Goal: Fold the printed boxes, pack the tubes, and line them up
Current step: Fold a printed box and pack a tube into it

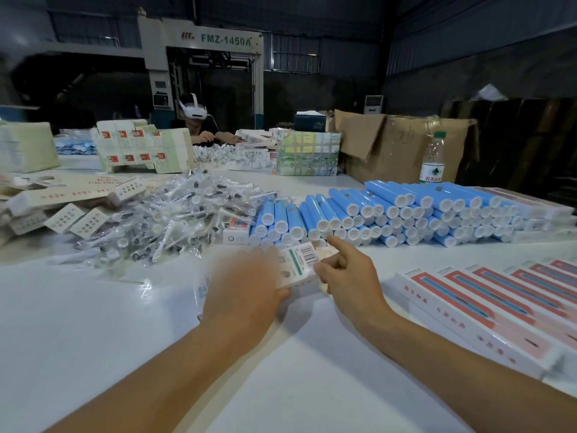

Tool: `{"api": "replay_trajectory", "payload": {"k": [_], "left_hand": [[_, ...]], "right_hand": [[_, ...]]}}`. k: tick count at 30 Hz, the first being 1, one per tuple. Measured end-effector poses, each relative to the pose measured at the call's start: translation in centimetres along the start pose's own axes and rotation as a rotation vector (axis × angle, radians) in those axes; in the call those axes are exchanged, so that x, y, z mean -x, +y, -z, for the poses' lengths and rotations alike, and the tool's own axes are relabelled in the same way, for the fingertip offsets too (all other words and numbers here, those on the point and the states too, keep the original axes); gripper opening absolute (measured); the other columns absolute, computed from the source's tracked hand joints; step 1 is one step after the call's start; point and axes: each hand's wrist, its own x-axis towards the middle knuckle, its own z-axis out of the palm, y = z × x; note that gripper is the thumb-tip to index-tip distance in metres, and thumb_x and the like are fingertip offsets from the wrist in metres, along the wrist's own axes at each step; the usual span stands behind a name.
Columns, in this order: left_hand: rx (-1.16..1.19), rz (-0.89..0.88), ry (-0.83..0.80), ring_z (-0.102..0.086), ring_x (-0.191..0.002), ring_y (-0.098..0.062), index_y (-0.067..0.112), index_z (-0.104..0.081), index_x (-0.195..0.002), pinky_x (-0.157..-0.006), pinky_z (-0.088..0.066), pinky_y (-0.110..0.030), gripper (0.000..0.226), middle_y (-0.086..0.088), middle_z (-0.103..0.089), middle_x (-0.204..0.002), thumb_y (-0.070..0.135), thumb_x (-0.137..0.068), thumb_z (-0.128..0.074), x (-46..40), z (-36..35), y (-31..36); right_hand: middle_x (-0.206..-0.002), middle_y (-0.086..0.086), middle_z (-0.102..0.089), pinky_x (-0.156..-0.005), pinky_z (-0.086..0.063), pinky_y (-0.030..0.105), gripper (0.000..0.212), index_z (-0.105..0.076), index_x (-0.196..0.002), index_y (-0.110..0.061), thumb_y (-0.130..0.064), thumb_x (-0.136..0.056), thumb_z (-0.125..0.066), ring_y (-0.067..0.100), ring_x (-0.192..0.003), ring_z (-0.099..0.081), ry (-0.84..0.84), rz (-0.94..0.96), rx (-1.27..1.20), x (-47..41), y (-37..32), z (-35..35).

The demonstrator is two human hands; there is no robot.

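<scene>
- Flat cartons, far left: unfolded printed sheets in a loose, slumped heap on the white table. Risk: a careless reach could slide more of them off the heap.
- Wrapped brush heads, left of centre: a spilled mound in clear sleeves, its edge near the work spot. Risk: slippery wrappers may drift under the box being folded.
- Left hand: blurred with motion, fingers curled around the near end of the box, gripping it. Exact finger placement cannot be told.
- Box, centre: held just above the table between both hands, barcode panel upward. Whether a tube is inside cannot be told. Risk: squeezing too hard could crease a panel or tear a flap.
- Right hand: thumb and bent fingers pinch the far end of the box, index finger stretched out toward the tubes. Risk: that finger could nudge the stack.
- Blue tubes, just behind the hands: stacked in layers, white caps facing forward. Risk: a bump may set them rolling.
- Finished boxes, right: laid side by side in a row. Risk: a hasty placement could knock the row askew.
- Water bottle, rear right: upright behind the tubes; likely harmless unless toppled.
</scene>
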Motion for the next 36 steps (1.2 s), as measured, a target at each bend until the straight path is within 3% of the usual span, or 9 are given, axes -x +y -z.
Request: {"api": "replay_trajectory", "payload": {"k": [5, 11, 20, 22, 24, 26, 30, 32, 36], "left_hand": [[-0.016, -0.023, 0.005, -0.046, -0.113, -0.021, 0.017, -0.027, -0.146, -0.087, -0.033, -0.033, 0.069, 0.001, -0.047, -0.129, 0.058, -0.092, -0.038, 0.2, -0.1, 0.0], [-0.021, -0.031, -0.002, -0.053, -0.102, -0.024, 0.012, -0.042, -0.139, -0.080, -0.039, -0.035, 0.069, -0.002, -0.055, -0.119, 0.055, -0.087, -0.052, 0.3, 0.2, 0.2], [-0.040, -0.046, 0.016, -0.038, -0.114, -0.021, 0.015, -0.013, -0.145, -0.087, -0.028, -0.035, 0.068, 0.000, -0.037, -0.132, 0.057, -0.094, -0.031, 0.2, -0.7, 0.4], [-0.032, -0.045, 0.021, -0.038, -0.115, -0.021, 0.016, -0.014, -0.145, -0.087, -0.028, -0.034, 0.067, 0.001, -0.037, -0.132, 0.057, -0.094, -0.032, 0.2, -0.8, 0.3], [-0.012, -0.037, 0.032, -0.039, -0.116, -0.020, 0.018, -0.016, -0.145, -0.088, -0.029, -0.033, 0.067, 0.002, -0.038, -0.132, 0.058, -0.094, -0.033, 0.1, -0.7, 0.2], [0.010, -0.005, 0.049, -0.039, -0.117, -0.019, 0.019, -0.017, -0.145, -0.089, -0.029, -0.032, 0.067, 0.003, -0.038, -0.134, 0.058, -0.093, -0.032, 0.0, -0.4, 0.1], [0.039, 0.005, 0.063, -0.039, -0.117, -0.018, 0.020, -0.017, -0.145, -0.089, -0.030, -0.031, 0.067, 0.003, -0.038, -0.135, 0.060, -0.093, -0.031, 0.1, 0.0, 0.2], [0.042, -0.008, 0.053, -0.039, -0.117, -0.018, 0.019, -0.016, -0.146, -0.089, -0.030, -0.031, 0.067, 0.003, -0.037, -0.135, 0.059, -0.094, -0.032, 0.2, -0.1, 0.3], [0.043, -0.013, 0.062, -0.041, -0.116, -0.019, 0.017, -0.018, -0.147, -0.089, -0.030, -0.032, 0.069, 0.002, -0.040, -0.134, 0.058, -0.094, -0.034, 0.3, 0.0, 0.4]], "right_hand": [[-0.062, -0.003, -0.048, -0.060, -0.040, 0.025, 0.050, -0.048, -0.138, -0.020, -0.008, -0.090, -0.058, 0.009, -0.059, -0.044, -0.037, -0.059, 0.007, -0.2, -0.3, 0.0], [-0.073, 0.001, -0.061, -0.042, -0.037, 0.010, 0.012, -0.063, -0.092, -0.014, -0.003, -0.091, -0.058, -0.006, -0.043, -0.053, -0.040, -0.126, -0.133, 0.4, -1.2, -0.1], [-0.089, 0.006, -0.069, -0.039, -0.035, 0.008, 0.027, -0.064, -0.082, -0.017, 0.002, -0.093, -0.049, -0.006, -0.044, -0.053, -0.107, -0.159, -0.129, 0.5, -1.5, -0.2], [-0.090, 0.001, -0.067, -0.048, -0.041, 0.009, 0.023, -0.067, -0.084, -0.017, -0.002, -0.093, -0.053, -0.004, -0.061, -0.060, -0.118, -0.114, -0.052, 0.5, -1.3, -0.2], [-0.106, -0.004, -0.054, -0.078, -0.046, 0.016, 0.012, -0.068, -0.099, -0.018, -0.014, -0.090, -0.062, 0.008, -0.101, -0.054, -0.002, 0.064, 0.234, 0.2, -1.1, 0.2], [-0.123, -0.007, -0.035, -0.101, -0.035, 0.026, 0.046, -0.054, -0.126, -0.023, -0.023, -0.084, -0.070, 0.010, -0.121, -0.034, 0.116, 0.161, 0.323, -0.3, -0.7, 0.6], [-0.125, 0.016, -0.057, -0.081, -0.057, 0.046, 0.076, -0.029, -0.145, -0.019, -0.007, -0.082, -0.070, 0.029, -0.101, -0.065, -0.016, -0.370, -0.507, -0.8, -1.2, 0.3], [-0.098, 0.025, -0.070, -0.059, -0.060, 0.044, 0.049, -0.043, -0.132, 0.001, -0.001, -0.086, -0.060, 0.034, -0.079, -0.071, -0.131, -0.576, -0.852, -0.8, -1.4, 0.2], [-0.081, 0.022, -0.072, -0.049, -0.056, 0.036, 0.013, -0.056, -0.102, 0.003, 0.003, -0.089, -0.054, 0.031, -0.067, -0.072, -0.154, -0.547, -0.882, -0.9, -1.2, 0.2]]}}
